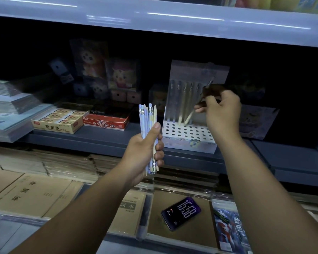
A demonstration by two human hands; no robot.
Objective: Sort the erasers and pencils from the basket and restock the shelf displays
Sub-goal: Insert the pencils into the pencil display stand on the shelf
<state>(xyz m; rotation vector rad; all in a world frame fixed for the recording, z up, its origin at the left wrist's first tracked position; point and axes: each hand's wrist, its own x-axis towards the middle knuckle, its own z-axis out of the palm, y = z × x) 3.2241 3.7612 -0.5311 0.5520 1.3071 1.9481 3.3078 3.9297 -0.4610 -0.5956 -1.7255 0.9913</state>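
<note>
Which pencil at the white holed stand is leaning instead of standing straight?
The pencil pinched in the right grip: it slants down-left, tip at the display stand's holes, while the other pencils stand upright in the back row.

A stationery shop is shown.
Boxed erasers (57, 119) and a 2B pencil carton (106, 122) are shelved left of the pencil bundle (147, 118) gripped in the left hand (143, 156); a perforated display stand (189, 132) is set just beyond it, exercise books (29, 195) stacked below.
</note>
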